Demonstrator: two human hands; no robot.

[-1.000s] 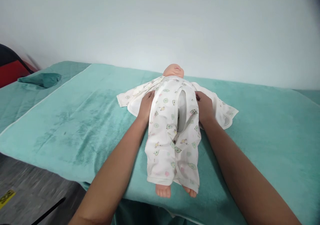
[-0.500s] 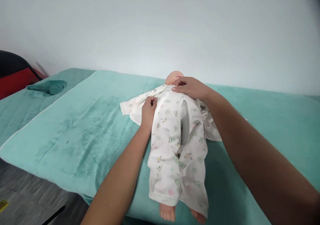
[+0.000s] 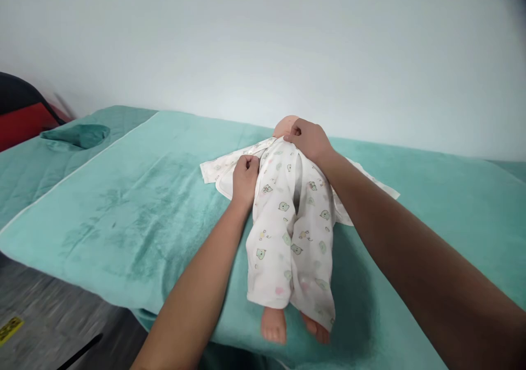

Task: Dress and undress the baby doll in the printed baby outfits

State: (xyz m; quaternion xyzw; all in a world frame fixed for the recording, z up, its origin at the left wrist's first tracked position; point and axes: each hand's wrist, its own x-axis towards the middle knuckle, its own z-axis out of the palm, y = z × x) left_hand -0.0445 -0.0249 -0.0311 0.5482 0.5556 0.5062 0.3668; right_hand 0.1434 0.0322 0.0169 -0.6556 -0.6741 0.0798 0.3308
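Head camera, my remote post: I see the doll lying on its back on the green cover, head toward the pale wall, bare feet toward me. White printed trousers cover its legs and reach up over the trunk; a slit runs down the crotch. I have the right hand over the trousers' upper edge, near the chin, fingers bent, thumb and forefinger pinched on the cloth. The left hand sits against the other side of the waist, loosely curled; I cannot tell whether its hidden fingertips grip fabric. Beneath, the matching shirt lies spread out, one sleeve angled away to the left.
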